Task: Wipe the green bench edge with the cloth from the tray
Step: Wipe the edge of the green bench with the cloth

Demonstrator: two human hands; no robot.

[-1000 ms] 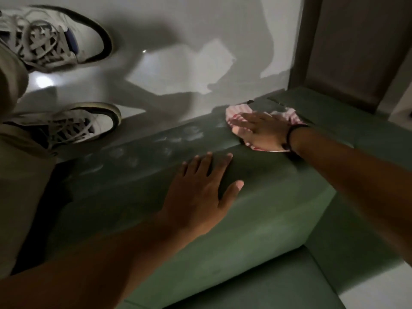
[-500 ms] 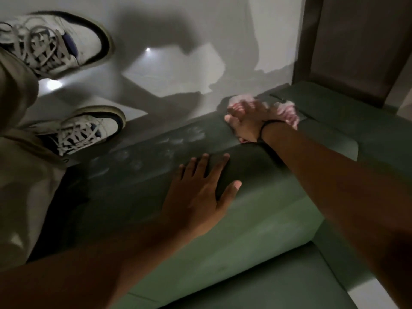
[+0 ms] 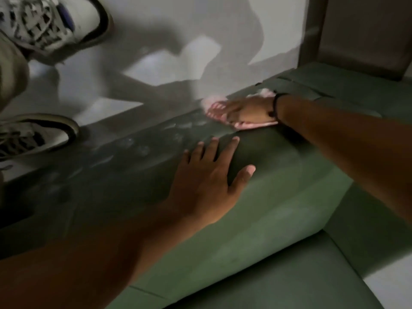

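The green bench point(image 3: 278, 215) runs across the view, its rounded far edge meeting the pale floor. A pink and white striped cloth point(image 3: 214, 112) lies on that far edge. My right hand point(image 3: 247, 111) presses flat on the cloth, fingers spread toward the left, a black band at the wrist. My left hand point(image 3: 207, 181) rests palm down on the bench top nearer to me, fingers apart, holding nothing. No tray is in view.
Two white sneakers point(image 3: 40, 21) point(image 3: 33, 134) and beige trouser legs of a person stand on the grey floor point(image 3: 169, 36) at the left. A brown panel point(image 3: 365, 32) rises at the top right. Pale smudges mark the bench edge point(image 3: 133, 143).
My right hand has slid the cloth left along the bench's far edge after drawing it back to the right. My left hand has stayed in place.
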